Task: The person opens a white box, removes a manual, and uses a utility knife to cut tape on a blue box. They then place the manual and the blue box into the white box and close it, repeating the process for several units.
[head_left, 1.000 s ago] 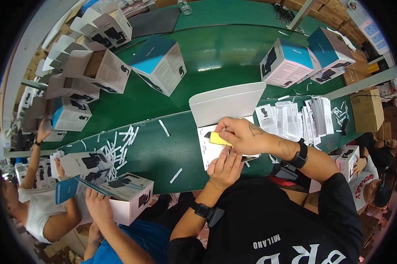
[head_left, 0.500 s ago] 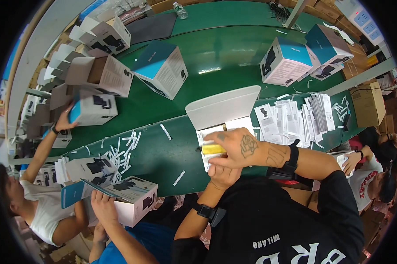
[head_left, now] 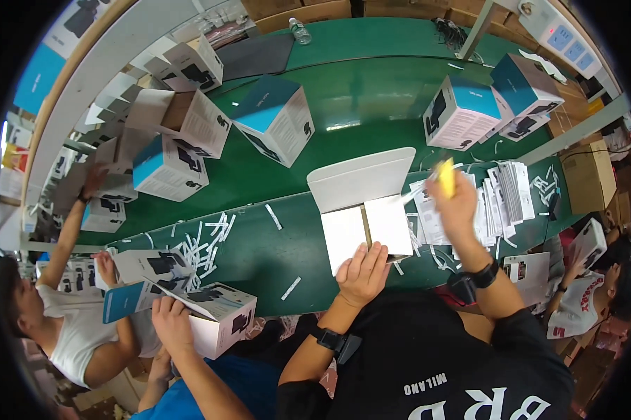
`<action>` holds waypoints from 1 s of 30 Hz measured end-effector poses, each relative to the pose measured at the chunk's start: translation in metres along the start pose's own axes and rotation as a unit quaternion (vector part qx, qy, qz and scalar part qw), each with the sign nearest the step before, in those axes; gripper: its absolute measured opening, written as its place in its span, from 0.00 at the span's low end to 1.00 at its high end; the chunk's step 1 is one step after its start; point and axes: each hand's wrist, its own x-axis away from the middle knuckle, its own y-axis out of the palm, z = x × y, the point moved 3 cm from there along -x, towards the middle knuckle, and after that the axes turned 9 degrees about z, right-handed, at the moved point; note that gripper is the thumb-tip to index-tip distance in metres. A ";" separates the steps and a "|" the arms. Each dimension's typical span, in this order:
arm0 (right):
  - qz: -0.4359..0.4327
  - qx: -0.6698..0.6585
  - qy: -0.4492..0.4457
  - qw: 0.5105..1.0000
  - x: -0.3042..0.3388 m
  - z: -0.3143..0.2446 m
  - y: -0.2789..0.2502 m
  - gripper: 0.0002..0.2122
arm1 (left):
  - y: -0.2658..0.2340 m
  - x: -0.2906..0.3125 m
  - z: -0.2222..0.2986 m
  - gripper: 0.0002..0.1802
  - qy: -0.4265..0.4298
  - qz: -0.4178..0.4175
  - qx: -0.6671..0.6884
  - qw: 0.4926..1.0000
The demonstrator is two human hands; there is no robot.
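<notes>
An open white carton (head_left: 347, 234) stands before me on the green bench, its wide lid flap (head_left: 363, 176) raised at the far side. Two white inner panels meet at a brown gap. My left hand (head_left: 363, 274) lies on the carton's near edge, fingers stretched over the panels. To the right of the carton, my right hand (head_left: 457, 213) is raised and closed around a yellow tool (head_left: 446, 178), whose exact kind is blurred. A pale strip (head_left: 415, 193) shows between that hand and the carton; whether the hand holds it I cannot tell.
Printed leaflets (head_left: 508, 192) lie in stacks at right. Paper strips (head_left: 207, 241) litter the bench at left. Blue-and-white boxes (head_left: 277, 119) stand farther back. At left, a person's hand (head_left: 170, 322) touches an open box (head_left: 224, 318); another person (head_left: 71, 315) reaches toward boxes.
My right hand has moved right with the yellow tool, off the carton's top. My left hand now lies on the near edge. The far-left person's hand has left a blue-and-white box.
</notes>
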 end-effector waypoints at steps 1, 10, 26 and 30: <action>0.033 -0.035 0.022 0.999 -0.008 -0.011 -0.002 0.18 | -0.003 -0.001 0.000 0.20 0.003 0.001 0.002 1.000; -0.299 -0.241 0.076 0.920 -0.004 -0.088 0.021 0.20 | -0.052 -0.063 -0.015 0.25 -0.111 -0.177 0.159 0.965; -0.198 0.089 -0.151 0.964 0.099 -0.095 -0.067 0.08 | -0.036 -0.053 -0.019 0.19 -0.543 -0.180 0.641 0.512; -0.218 0.110 -0.104 0.964 0.106 -0.082 -0.066 0.08 | -0.039 -0.044 -0.012 0.20 -0.553 -0.176 0.615 0.533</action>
